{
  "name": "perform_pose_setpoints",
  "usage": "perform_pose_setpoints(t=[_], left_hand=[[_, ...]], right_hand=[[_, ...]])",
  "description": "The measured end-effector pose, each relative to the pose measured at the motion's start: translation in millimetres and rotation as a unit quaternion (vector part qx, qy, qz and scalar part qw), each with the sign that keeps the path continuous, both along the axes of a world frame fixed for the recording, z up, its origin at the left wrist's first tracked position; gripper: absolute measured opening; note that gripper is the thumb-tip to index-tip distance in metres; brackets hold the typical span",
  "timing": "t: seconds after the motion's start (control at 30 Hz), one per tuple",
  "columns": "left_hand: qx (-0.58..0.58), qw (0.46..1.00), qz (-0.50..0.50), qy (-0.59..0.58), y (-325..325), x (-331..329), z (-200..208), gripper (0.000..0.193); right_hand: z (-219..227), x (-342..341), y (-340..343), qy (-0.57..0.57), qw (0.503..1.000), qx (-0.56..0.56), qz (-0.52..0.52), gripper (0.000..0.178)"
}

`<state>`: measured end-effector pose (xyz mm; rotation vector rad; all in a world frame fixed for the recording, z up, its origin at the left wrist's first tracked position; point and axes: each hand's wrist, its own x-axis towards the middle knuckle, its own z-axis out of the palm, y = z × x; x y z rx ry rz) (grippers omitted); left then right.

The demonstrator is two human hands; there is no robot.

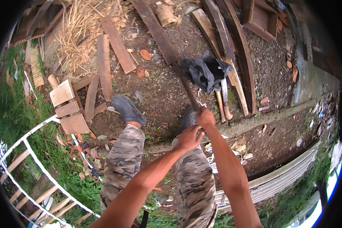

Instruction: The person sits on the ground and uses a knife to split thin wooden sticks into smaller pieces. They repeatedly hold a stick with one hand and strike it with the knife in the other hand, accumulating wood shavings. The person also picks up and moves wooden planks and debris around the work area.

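A long, narrow dark bar (189, 90) is in the grip of my right hand (206, 117), fist closed near its lower end. It slants up and left until it meets the end of a dark plank (155, 32). My left hand (189, 138) is against the heel of the right one, fingers curled inward; what they hold, if anything, is hidden. Beside the bar lies a crumpled black plastic bag (201, 72). Just below the bag, a wooden handle (220, 106) and a blade with a wooden grip (225, 95) rest on the soil.
Long weathered boards (241, 53) lie at the upper right by a wooden box (260, 19). Reddish planks (105, 66), a small wooden piece of slats (67, 104) and straw-like shavings (78, 38) are on the left. A white metal frame (38, 161) stands lower left; corrugated sheeting (277, 178) is lower right.
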<state>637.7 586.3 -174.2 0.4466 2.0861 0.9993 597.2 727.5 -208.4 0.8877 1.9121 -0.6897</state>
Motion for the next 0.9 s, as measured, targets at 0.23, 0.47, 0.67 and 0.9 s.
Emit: perform_pose_setpoints(t=[0.23, 0.47, 0.67, 0.9], left_hand=[[-0.124, 0.958, 0.191, -0.172, -43, -52, -18, 0.04], [-0.253, 0.937, 0.207, -0.126, -197, -178, -28, 0.044], [-0.337, 0.914, 0.187, -0.127, -276, -281, -1, 0.054], [-0.349, 0.914, 0.207, 0.012, -299, -360, -67, 0.085]], right_hand=[[26, 42, 75, -0.048, 0.991, 0.126, 0.014, 0.036], [32, -3, 22, -0.095, 0.989, 0.057, 0.1, 0.038], [19, -162, -88, 0.063, 0.98, -0.056, 0.182, 0.044], [-29, -363, -227, 0.035, 0.997, 0.02, 0.072, 0.102]])
